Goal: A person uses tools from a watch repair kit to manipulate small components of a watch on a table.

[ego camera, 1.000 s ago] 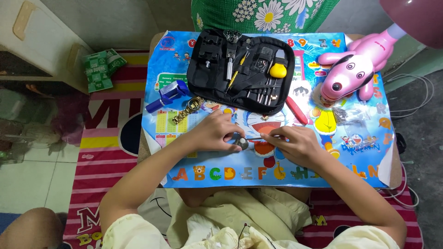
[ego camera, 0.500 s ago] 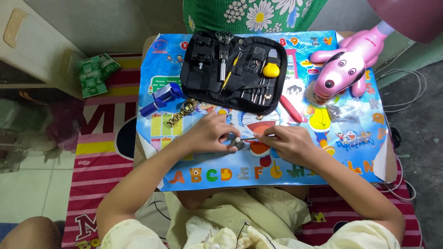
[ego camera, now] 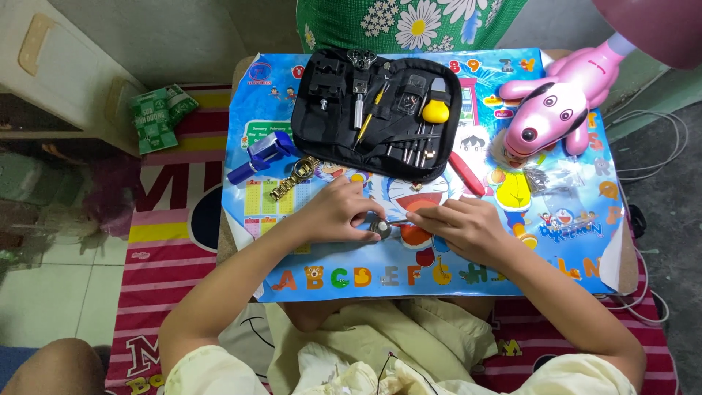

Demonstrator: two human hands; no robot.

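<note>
Cartoon table mat (ego camera: 556, 241): I'm seeing left hand (ego camera: 338, 212) pinching round watch case (ego camera: 380, 228); right hand (ego camera: 461, 227) gripping thin tool (ego camera: 398, 222).

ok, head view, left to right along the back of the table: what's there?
Green packet → blue tool → gold watch bracelet → black tool case → red-handled tool → pink dog lamp.

Just one view here, a head cam looking pretty much straight down from above the person's own lap. It's far enough up to catch the whole small desk (ego camera: 248, 241), both forearms and some striped floor mat (ego camera: 168, 241) on either side. Top of the frame faces away from the wearer.
</note>
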